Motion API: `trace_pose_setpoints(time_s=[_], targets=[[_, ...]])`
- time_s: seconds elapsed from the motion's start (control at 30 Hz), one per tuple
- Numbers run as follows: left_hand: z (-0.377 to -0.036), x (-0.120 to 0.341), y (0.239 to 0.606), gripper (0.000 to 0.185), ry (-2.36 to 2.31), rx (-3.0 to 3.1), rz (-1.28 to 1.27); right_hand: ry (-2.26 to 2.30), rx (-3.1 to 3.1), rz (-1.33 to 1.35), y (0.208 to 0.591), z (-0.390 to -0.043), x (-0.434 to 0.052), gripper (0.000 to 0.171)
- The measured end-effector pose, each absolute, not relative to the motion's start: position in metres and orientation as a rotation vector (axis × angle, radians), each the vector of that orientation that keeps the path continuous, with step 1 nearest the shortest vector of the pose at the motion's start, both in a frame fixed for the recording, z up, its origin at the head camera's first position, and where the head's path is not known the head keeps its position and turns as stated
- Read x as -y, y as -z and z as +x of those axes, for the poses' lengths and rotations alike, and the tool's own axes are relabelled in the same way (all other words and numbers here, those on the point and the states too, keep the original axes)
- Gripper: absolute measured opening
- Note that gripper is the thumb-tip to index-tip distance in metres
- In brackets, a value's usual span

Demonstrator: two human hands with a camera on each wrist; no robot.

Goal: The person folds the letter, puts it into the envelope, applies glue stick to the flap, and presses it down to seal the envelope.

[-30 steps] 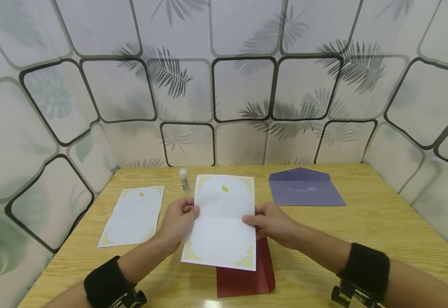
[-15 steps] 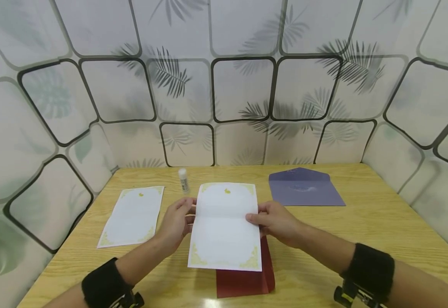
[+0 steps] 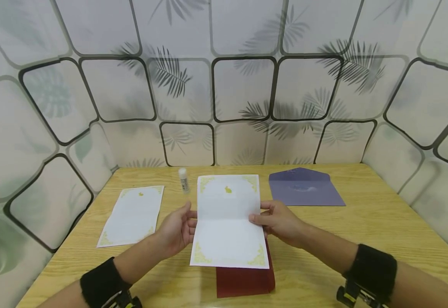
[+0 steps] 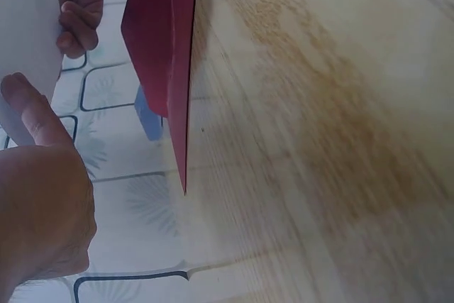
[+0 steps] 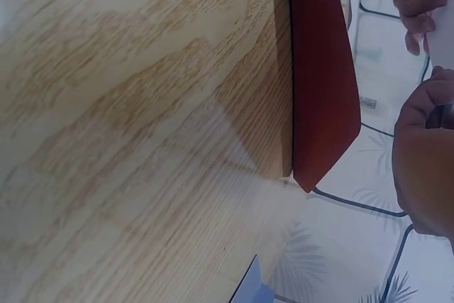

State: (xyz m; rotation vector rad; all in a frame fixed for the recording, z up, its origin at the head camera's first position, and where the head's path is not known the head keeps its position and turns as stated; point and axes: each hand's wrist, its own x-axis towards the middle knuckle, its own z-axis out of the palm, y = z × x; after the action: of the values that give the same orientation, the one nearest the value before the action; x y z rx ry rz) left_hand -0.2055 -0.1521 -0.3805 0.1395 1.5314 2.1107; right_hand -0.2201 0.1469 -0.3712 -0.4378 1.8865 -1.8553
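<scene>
Both hands, the left hand (image 3: 177, 229) and right hand (image 3: 277, 220), pinch the side edges of a creased sheet (image 3: 228, 222) above the red envelope (image 3: 245, 280) on the worktop (image 3: 381, 222). Folding it well probably means matching corners before pressing the crease. No writing is readable; only a small gold rabbit emblem.

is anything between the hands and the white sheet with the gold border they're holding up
Nothing visible. The left hand and right hand each hold a side edge of the white gold-bordered sheet directly. The dark red envelope lies on the wooden table beneath it.
</scene>
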Motion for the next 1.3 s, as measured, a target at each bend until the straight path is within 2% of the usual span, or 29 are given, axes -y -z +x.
trace_pose_setpoints(time_s=[0.47, 0.7, 1.03, 1.2, 1.3], targets=[[-0.2061, 0.1497, 0.3837, 0.039, -2.049, -1.533, 0.249, 1.841, -1.891, -0.465, 0.3750, -0.2210, -0.1513, 0.028], [-0.2044, 0.1510, 0.3851, 0.033, -2.048, -1.539, 0.298, 1.838, -1.896, -0.457, 0.3762, -0.2209, -0.1513, 0.029], [-0.2034, 0.1492, 0.3861, 0.022, -2.063, -1.576, 0.239, 1.817, -1.866, -0.471, 0.3776, -0.2205, -0.1513, 0.033], [-0.2033, 0.1473, 0.3849, 0.041, -2.015, -1.649, 0.205, 1.830, -1.826, -0.492, 0.3791, -0.2221, -0.1502, 0.027], [-0.2030, 0.1457, 0.3848, 0.042, -2.003, -1.679, 0.190, 1.831, -1.836, -0.460, 0.3804, -0.2228, -0.1480, 0.026]])
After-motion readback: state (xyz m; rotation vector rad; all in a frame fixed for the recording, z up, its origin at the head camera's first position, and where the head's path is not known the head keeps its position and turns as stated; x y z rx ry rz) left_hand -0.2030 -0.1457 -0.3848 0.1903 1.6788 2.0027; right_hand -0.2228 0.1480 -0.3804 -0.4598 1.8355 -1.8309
